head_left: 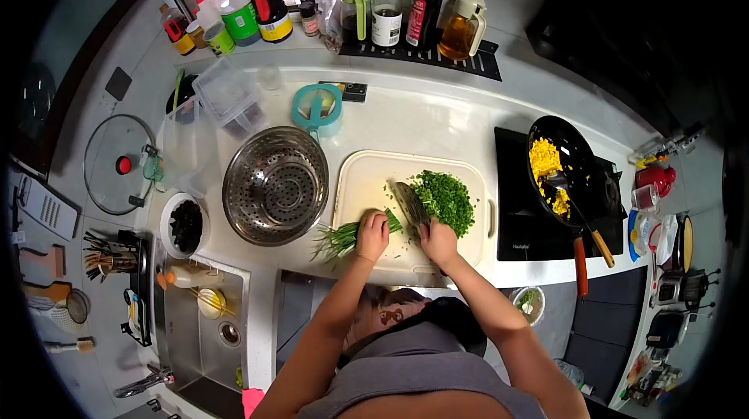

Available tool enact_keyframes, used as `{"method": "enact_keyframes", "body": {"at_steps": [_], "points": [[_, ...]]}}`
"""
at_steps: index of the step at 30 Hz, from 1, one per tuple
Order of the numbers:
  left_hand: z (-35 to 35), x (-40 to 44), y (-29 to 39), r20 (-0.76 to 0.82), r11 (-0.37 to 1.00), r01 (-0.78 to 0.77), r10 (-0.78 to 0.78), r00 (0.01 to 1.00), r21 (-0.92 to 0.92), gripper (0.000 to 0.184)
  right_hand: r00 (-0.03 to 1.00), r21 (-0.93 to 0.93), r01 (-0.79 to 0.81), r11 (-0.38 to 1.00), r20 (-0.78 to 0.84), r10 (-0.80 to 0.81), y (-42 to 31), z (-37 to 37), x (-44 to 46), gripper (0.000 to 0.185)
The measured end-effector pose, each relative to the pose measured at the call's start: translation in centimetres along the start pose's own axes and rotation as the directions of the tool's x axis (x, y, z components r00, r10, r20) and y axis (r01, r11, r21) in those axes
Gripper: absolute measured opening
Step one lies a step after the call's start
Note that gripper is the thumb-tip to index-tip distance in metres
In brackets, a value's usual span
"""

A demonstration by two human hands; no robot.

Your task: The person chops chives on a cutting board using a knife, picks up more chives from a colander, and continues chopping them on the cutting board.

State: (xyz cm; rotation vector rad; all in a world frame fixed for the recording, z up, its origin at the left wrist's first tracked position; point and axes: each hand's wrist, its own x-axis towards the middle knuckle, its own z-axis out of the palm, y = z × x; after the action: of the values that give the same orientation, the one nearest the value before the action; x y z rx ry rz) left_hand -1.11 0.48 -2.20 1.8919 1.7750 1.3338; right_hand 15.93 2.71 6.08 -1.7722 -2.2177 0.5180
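Note:
On the cream cutting board (359,182), a bundle of long green stalks (337,241) lies at the left, with my left hand (373,235) closed over its right end. My right hand (438,239) grips a knife (407,202), its broad blade angled up and to the left. Beside the blade, on its right, sits a heap of chopped greens (449,200). Small green bits are scattered around the blade. The knife's handle is mostly hidden in my right hand.
A steel colander (275,186) stands left of the board, near a bowl of dark pieces (186,224). To the right, a wok (560,169) with yellow food rests on the black cooktop (530,246). The sink (204,333) is at the lower left. Bottles line the back ledge.

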Motion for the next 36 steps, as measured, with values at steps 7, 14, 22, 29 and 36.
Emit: {"method": "enact_keyframes", "body": {"at_steps": [7, 14, 22, 29, 36], "points": [[-0.3, 0.3, 0.3, -0.024, 0.994, -0.099, 0.100, 0.995, 0.035, 0.006, 0.987, -0.108, 0.118, 0.987, 0.124, -0.104, -1.9, -1.4, -2.1, 0.019], [-0.3, 0.3, 0.3, -0.011, 0.995, -0.081, 0.082, 0.997, 0.058, 0.008, 0.994, -0.123, 0.073, 0.990, 0.088, -0.062, -2.6, 3.0, -0.3, 0.018], [-3.1, 0.2, 1.7, 0.183, 0.974, -0.137, 0.104, 0.978, 0.179, 0.021, 0.999, 0.064, -0.049, 0.997, 0.017, 0.048, -1.3, 1.9, 0.4, 0.023], [-0.7, 0.4, 1.2, 0.192, 0.980, -0.112, 0.080, 0.978, 0.163, 0.022, 0.992, 0.013, -0.123, 0.992, 0.019, 0.123, 2.0, -0.1, -1.2, 0.024], [-0.6, 1.8, 2.4, 0.246, 0.962, -0.085, 0.019, 0.969, 0.259, 0.050, 0.995, 0.049, -0.098, 0.994, 0.017, 0.098, 2.7, 0.0, -1.0, 0.024]]}}
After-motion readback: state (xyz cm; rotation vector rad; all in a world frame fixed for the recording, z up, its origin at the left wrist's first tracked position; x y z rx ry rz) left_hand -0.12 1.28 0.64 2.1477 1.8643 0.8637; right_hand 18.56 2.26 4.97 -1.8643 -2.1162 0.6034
